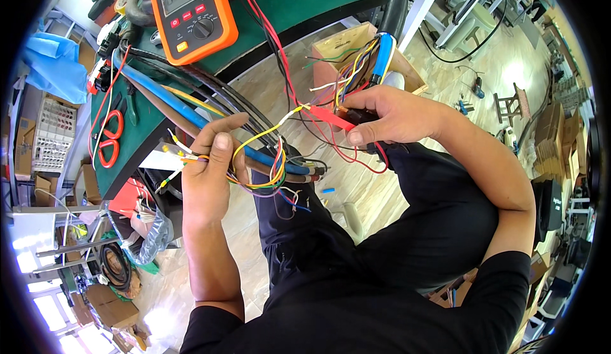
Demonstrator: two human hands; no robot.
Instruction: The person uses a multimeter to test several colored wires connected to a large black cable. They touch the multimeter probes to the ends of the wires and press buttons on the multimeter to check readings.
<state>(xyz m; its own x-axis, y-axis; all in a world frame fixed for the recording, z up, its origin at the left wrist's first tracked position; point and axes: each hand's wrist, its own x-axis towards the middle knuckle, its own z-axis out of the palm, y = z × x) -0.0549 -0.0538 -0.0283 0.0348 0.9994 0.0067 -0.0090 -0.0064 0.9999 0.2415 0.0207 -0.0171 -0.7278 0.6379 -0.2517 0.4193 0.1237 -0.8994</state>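
Our left hand (pixel 207 179) has a narrow grip around the coloured wires (pixel 277 177). Our right hand (pixel 401 115) pinches a red clip (pixel 332 118) — long axis slanting up-left, tip at the yellow wire (pixel 258 137)'s end; contact, can't tell. That end lies left of the right grip, up-right of the left — right hand's nearer. Orange meter (pixel 194 17) sits on the table (pixel 305 7).
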